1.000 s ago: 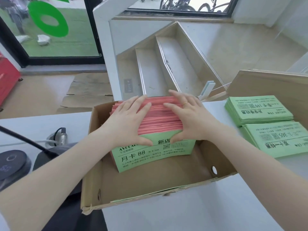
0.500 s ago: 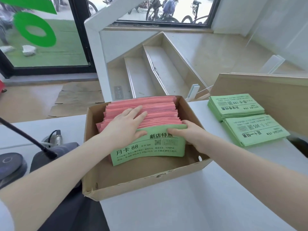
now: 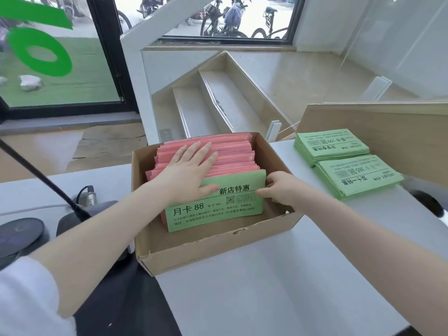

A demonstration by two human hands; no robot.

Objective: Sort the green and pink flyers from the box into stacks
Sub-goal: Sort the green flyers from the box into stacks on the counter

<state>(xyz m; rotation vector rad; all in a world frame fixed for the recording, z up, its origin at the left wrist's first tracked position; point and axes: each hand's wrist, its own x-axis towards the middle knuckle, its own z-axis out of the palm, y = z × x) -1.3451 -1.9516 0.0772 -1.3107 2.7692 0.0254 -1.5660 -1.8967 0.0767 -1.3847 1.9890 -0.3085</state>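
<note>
Presently we list: green flyer point(image 3: 215, 204), thin, limp, light, fronting the pink flyers point(image 3: 232, 157) in the cardboard box point(image 3: 218, 251). Our right hand point(image 3: 278, 189) pinches its right edge, probably the best hold; our left hand point(image 3: 188, 172) presses flat on the pinks.

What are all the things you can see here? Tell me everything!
cardboard box: one, brown, middle of the table
pink flyers: a thick bundle, pink, standing in the box
green flyer: one, green, front of the bundle
green stacks: two, green, on the table right of the box
table: one, white
bicycles: several, dark, outside the window
left hand: one, flat on the pink flyers
right hand: one, grips the green flyer's right edge
</note>
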